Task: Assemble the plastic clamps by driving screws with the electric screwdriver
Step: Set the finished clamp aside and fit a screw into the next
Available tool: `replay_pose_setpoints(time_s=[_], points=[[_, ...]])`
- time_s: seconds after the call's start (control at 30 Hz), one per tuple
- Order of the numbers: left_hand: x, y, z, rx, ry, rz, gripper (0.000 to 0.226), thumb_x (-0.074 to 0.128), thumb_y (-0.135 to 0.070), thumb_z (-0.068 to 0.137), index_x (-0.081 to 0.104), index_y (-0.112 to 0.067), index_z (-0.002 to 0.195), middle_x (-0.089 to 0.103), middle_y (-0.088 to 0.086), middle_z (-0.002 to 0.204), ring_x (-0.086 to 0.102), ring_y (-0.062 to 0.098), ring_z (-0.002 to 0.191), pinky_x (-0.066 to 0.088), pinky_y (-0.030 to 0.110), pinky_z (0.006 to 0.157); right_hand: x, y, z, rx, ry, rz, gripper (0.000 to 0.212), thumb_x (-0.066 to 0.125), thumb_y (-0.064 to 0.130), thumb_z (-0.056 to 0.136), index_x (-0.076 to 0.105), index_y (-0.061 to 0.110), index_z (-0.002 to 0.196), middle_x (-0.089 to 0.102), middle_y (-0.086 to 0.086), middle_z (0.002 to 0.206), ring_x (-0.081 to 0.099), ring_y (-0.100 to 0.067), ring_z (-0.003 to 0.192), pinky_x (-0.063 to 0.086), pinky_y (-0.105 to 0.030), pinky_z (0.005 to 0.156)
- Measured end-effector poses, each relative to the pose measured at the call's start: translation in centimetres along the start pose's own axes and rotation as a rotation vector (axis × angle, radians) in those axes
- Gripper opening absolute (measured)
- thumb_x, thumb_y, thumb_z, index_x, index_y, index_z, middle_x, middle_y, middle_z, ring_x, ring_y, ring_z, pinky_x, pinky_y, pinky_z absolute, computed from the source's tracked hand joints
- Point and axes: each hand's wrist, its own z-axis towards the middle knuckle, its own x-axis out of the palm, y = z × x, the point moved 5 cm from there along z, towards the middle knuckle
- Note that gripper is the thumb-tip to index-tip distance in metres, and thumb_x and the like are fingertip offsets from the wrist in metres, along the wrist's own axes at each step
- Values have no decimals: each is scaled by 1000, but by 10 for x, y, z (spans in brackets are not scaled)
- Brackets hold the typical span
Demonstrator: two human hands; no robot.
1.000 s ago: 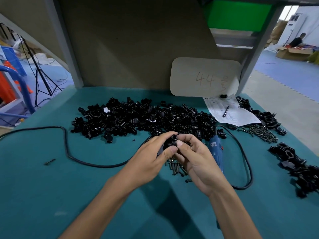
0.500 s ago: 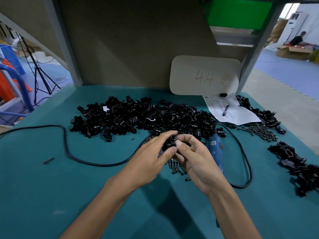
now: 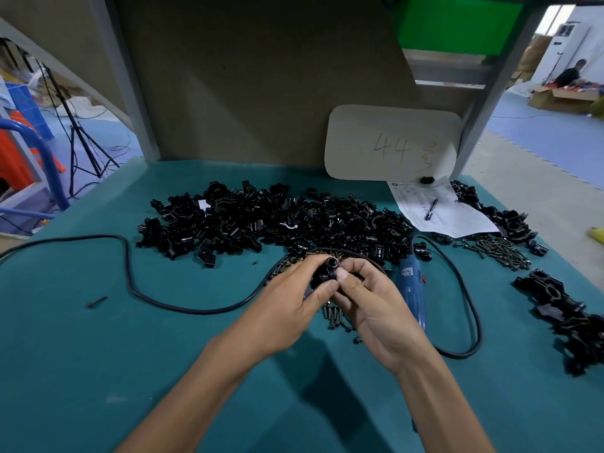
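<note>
**Clamp piece** [image 3: 323, 273]: black plastic, held just above the table [image 3: 98, 371], in front of the heap of loose clamp parts [image 3: 261, 220].

**Grip:** Your left hand [image 3: 294, 295] curled round its left side, thumb on the lower edge. Your right hand [image 3: 369, 299] pinched its right side between thumb and forefinger. Whether a screw already sat in it could not be told.

**Electric screwdriver** [image 3: 412, 289]: blue, lying on the table just beside your right hand, with neither hand on it. Its cable [image 3: 130, 273] ran out to the left, and a second loop lay to your right.

**Screws:** a small cluster [image 3: 333, 317] lay beneath your hands, and a larger scatter [image 3: 500, 253] lay well to the right, near the paper sheet [image 3: 441, 210].

**Finished clamps** [image 3: 562, 308]: stacked at the right edge.

**Hazards, as judged:**
- To fetch the screwdriver, your right hand would have had to give up its pinch. The left hand alone might then have let the piece shift or its parts separate.
- A poorly aligned hole would probably have sent the screw in crooked and chewed the plastic thread.
- A dropped piece would have landed among identical black parts and been hard to recover.
- Lifting the tool could have dragged the cable through the screws under your hands and scattered them.
</note>
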Motion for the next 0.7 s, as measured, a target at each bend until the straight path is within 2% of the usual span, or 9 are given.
replay_pose_setpoints(time_s=[0.07, 0.17, 0.37, 0.47, 0.57, 0.7], points=[[1, 2, 0, -8, 5, 3, 43, 39, -64, 97, 44, -45, 135, 55, -28, 107, 51, -8, 96, 37, 15, 79, -1, 0, -1, 2, 3, -5, 21, 70, 23, 89, 61, 12, 104, 61, -3, 85, 64, -11, 81, 55, -22, 84], [2, 2, 0, -6, 7, -13, 47, 38, -68, 94, 43, -47, 136, 55, -27, 112, 52, -9, 101, 37, 14, 81, -1, 0, -1, 6, 3, -10, 22, 70, 24, 89, 60, 12, 105, 58, -4, 85, 64, -12, 81, 55, -23, 85], [3, 2, 0, 3, 6, -47, 43, 38, -71, 93, 45, -51, 131, 59, -24, 115, 57, -2, 105, 44, 21, 82, -2, -3, -1, 15, 3, -2, 21, 70, 23, 88, 60, 13, 104, 54, -6, 85, 60, -14, 82, 55, -25, 87], [3, 2, -1, 14, 6, -60, 40, 39, -70, 94, 45, -52, 130, 59, -26, 115, 57, -3, 109, 43, 18, 84, -3, -3, 0, 18, 2, -7, 23, 71, 24, 87, 60, 14, 104, 55, -5, 85, 61, -14, 82, 55, -25, 87], [2, 5, 0, 8, -4, -64, 39, 39, -70, 94, 45, -53, 128, 60, -25, 112, 57, -4, 105, 41, 12, 79, -3, -6, 1, 22, 3, -12, 25, 71, 24, 88, 59, 12, 106, 59, -4, 85, 63, -12, 83, 55, -24, 86], [3, 18, 1, -26, -20, -49, 34, 41, -62, 99, 46, -48, 130, 60, -24, 106, 56, -6, 96, 38, 8, 72, -8, -5, 6, 20, -57, -130, 31, 71, 28, 88, 59, 12, 112, 73, 2, 92, 71, -12, 92, 56, -25, 89]])
